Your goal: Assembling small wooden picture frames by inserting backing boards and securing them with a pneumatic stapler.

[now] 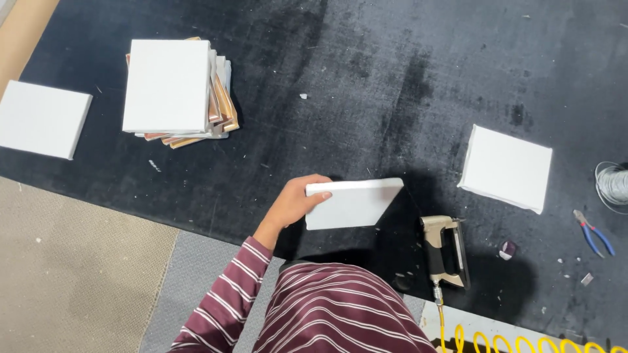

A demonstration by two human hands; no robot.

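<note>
My left hand (296,201) grips the left edge of a small white stretched canvas (356,202), held just above the black work surface (366,85) in front of my body. My sleeve is maroon with thin white stripes. My right hand is hidden from view. A pneumatic staple gun (445,252) lies on the surface just right of the held canvas, apart from it.
A stack of white canvases with wooden frames (173,88) sits at the upper left, a single white canvas (42,119) further left, another (507,168) at the right. Blue-handled pliers (594,233), a wire coil (613,183) and a yellow coiled air hose (523,341) lie at the right.
</note>
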